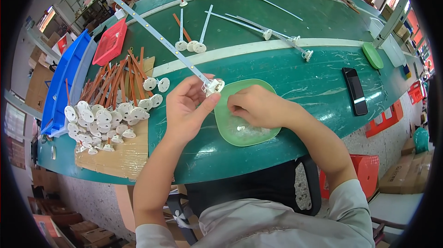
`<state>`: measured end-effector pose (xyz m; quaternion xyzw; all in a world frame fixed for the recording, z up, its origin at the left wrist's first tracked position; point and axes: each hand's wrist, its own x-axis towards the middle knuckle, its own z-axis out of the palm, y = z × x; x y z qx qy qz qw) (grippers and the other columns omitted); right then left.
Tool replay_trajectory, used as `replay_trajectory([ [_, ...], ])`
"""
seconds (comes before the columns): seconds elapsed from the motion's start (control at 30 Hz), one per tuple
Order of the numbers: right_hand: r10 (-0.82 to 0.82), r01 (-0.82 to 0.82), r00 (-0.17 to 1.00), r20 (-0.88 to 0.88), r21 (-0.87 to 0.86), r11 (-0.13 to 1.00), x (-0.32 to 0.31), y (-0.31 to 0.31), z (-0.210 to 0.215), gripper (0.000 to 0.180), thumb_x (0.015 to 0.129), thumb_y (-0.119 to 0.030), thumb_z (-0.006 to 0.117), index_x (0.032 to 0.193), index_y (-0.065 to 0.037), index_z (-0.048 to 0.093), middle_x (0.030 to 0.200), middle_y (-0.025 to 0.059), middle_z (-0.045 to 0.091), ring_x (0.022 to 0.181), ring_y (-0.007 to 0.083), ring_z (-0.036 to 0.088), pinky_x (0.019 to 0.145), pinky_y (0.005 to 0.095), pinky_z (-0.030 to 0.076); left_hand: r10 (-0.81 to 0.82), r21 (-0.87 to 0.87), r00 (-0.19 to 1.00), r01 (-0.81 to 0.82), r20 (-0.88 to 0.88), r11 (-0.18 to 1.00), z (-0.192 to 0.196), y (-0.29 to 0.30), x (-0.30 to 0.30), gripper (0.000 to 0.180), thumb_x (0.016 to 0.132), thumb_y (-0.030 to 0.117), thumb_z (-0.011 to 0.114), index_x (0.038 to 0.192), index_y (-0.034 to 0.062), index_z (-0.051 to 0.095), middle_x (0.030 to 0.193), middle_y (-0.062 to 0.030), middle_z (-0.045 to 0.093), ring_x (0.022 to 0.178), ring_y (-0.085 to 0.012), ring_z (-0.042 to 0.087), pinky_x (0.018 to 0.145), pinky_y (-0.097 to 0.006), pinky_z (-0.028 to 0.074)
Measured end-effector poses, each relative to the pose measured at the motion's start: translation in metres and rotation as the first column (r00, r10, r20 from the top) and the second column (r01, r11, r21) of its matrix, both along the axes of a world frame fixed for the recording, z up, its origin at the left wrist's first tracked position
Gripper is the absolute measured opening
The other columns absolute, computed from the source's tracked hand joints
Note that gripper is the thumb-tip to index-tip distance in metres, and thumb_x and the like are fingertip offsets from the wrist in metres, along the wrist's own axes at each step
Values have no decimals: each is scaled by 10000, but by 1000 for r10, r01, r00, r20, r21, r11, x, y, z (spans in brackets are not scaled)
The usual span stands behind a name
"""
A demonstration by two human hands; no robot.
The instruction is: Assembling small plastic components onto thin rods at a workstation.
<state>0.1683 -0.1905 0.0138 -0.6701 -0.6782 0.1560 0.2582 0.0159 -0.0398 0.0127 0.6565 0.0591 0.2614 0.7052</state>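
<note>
An LED strip with a round white base (pixel 159 39) is in my left hand (pixel 187 109). Thumb and fingers grip it at the white base, and the strip slants up to the far left. My right hand (pixel 258 106) dips into a light green plastic dish (pixel 247 140), its fingers curled down. Small clear pieces lie in the dish. What the right fingertips pinch, if anything, is hidden. Left of my left hand, a heap of white round bases (pixel 104 116) with brown strips (pixel 104 83) lies on a cardboard sheet (pixel 122 151).
A blue tray (pixel 69 81) and a red basket (pixel 110 42) stand at the left. A black phone (pixel 354 91) and another green dish (pixel 373 55) lie at the right. Several LED strips with bases (pixel 256 27) are spread beyond the white divider (pixel 230 49).
</note>
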Motion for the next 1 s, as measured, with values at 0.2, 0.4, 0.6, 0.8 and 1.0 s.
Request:
replay_trajectory([
  [0.2, -12, 14, 1000, -28, 67, 998, 2, -1, 2, 124, 789, -60, 675, 901, -54, 624, 721, 103, 669, 670, 311, 664, 643, 374, 521, 9, 14, 1000, -9, 6, 1000, -2, 0, 0, 393, 853, -9, 730, 1214, -33, 577, 1111, -110, 678, 946, -111, 629, 846, -269, 515],
  [0.4, -13, 22, 994, -108, 84, 996, 4, -3, 3, 140, 747, -90, 712, 884, -64, 716, 773, 110, 719, 703, 265, 701, 690, 350, 548, 4, 27, 1000, -4, -7, 1000, -2, 0, 0, 383, 850, -20, 725, 1204, -32, 578, 1106, -110, 679, 961, -121, 633, 853, -276, 513],
  [0.6, -71, 93, 985, -154, 139, 986, 5, -3, 8, 54, 729, -56, 740, 784, -61, 741, 723, 93, 699, 648, 249, 671, 623, 321, 525, -40, -8, 999, 40, 17, 999, 1, -1, 0, 403, 853, -37, 708, 1226, -36, 555, 1167, -153, 656, 1047, -179, 648, 917, -307, 516],
  [0.8, -47, 92, 984, -170, 268, 959, 6, 1, 2, 107, 756, -29, 721, 861, -46, 733, 786, 103, 706, 670, 259, 670, 618, 324, 536, -59, -28, 998, 58, -34, 998, 0, -2, 1, 407, 855, -47, 696, 1233, -41, 544, 1194, -163, 642, 1131, -202, 613, 941, -342, 520],
  [1.0, -163, 254, 938, -305, 290, 923, -1, 0, 2, 101, 811, -28, 713, 908, -36, 688, 829, 87, 726, 761, 203, 718, 688, 294, 591, -81, -102, 997, 79, -19, 992, 0, -2, 1, 384, 886, 3, 688, 1240, -30, 544, 1194, -160, 642, 1143, -221, 610, 958, -385, 536],
])
